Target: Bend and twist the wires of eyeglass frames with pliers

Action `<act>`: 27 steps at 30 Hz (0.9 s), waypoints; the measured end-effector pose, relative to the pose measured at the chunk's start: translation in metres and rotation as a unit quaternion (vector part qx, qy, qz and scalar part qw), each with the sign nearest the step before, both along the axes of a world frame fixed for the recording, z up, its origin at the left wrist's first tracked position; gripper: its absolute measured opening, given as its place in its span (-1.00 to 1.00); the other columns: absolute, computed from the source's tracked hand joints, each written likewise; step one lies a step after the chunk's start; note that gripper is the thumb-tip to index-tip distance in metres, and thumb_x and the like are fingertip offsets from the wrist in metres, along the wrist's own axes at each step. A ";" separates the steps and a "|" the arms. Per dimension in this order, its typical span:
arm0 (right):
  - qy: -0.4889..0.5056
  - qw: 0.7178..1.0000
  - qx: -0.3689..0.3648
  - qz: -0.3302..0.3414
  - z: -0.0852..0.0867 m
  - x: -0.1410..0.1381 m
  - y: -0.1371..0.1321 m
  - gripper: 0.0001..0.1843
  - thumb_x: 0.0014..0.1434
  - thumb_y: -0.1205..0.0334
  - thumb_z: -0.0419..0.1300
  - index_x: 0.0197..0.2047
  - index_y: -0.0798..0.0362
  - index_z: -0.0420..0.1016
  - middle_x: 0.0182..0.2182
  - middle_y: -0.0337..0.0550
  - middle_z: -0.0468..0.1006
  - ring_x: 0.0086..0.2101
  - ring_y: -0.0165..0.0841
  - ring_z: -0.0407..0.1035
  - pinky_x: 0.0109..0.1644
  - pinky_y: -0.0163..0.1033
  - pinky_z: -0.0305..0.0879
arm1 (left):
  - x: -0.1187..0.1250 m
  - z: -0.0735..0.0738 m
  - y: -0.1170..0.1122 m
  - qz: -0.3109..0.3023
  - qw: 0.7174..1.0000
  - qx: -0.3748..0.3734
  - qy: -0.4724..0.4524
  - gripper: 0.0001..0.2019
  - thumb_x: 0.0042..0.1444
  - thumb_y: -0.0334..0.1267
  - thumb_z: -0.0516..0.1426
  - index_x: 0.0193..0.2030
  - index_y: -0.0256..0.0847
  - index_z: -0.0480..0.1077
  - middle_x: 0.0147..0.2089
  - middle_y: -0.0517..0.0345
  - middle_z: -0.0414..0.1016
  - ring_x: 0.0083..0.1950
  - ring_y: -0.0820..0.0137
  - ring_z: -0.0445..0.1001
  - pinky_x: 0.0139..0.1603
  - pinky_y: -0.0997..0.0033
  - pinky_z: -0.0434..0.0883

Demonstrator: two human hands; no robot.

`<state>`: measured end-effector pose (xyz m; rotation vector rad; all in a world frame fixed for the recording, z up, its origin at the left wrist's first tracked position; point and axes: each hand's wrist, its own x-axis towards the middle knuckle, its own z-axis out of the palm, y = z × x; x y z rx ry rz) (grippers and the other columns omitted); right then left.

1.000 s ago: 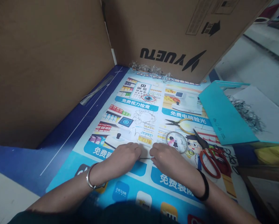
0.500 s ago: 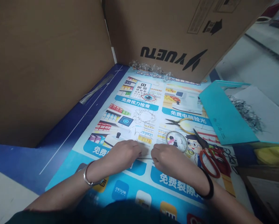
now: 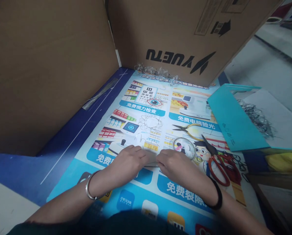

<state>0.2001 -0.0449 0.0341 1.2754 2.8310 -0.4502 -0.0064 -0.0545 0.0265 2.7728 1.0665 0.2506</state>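
Observation:
My left hand (image 3: pixel 132 162) and my right hand (image 3: pixel 172 163) are close together low over a printed poster, both with fingers pinched. A thin wire (image 3: pixel 151 166) runs between them; where it sits in the fingers is mostly hidden. Just beyond the hands lies a loosely looped wire flower shape (image 3: pixel 151 121). To the right of it are small pliers with yellow handles (image 3: pixel 193 130) and a round clear dish (image 3: pixel 184 148) with small pink and dark bits. Red-handled scissors (image 3: pixel 218 166) rest beside my right forearm.
Tall cardboard panels (image 3: pixel 180 32) stand at the left and back. Crumpled clear and silvery bits (image 3: pixel 158 71) line their foot. A bundle of straight wires (image 3: pixel 100 94) lies at left. On the right, a turquoise folder (image 3: pixel 236 120) lies open beside a heap of wire pieces (image 3: pixel 255 119).
My left hand has shifted slightly, its fingers now reaching further toward the right hand. The right hand has moved a little left. The objects on the poster stay put.

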 end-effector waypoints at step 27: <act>0.098 0.990 -0.011 -0.096 -0.018 -0.014 -0.001 -0.80 0.12 0.48 0.01 -0.45 0.09 0.37 -0.46 -0.18 0.42 -0.40 -0.40 0.29 -0.33 -0.32 0.12 | 0.008 -0.011 0.002 0.123 0.990 -0.049 -0.050 -0.80 0.07 -0.58 -0.02 -0.33 -0.26 0.35 -0.34 0.08 0.40 -0.27 0.32 0.36 -0.27 0.34 0.36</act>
